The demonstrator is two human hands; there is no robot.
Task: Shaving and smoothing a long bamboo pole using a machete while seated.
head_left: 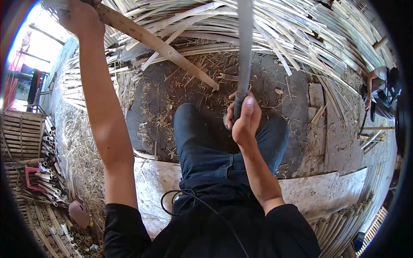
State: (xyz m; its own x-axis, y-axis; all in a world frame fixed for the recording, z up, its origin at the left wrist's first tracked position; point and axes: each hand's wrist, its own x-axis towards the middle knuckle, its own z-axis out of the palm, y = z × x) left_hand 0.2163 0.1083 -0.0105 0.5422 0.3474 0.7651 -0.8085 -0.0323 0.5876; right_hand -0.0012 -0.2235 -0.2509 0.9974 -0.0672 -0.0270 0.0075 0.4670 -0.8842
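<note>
At the upper left my left hand (84, 19), arm stretched far forward, is closed around a long split bamboo piece (159, 46). The piece slants down to the right, and its near end comes down by the shaving-strewn floor ahead of my knees. Above my lap my right hand (247, 118) grips the dark handle of a long knife (245, 47). Its grey blade points away from me, up past the top edge of the view. Blade and bamboo look apart, with the bamboo's lower end left of the knife.
Long pale bamboo strips (206, 21) are heaped across the far side. Shavings (157, 107) litter the dark mat. Another person (380, 90) works at the far right. Cut bamboo tubes (49, 185) and a red frame (34, 178) stand at left. A black cable (206, 204) crosses my shirt.
</note>
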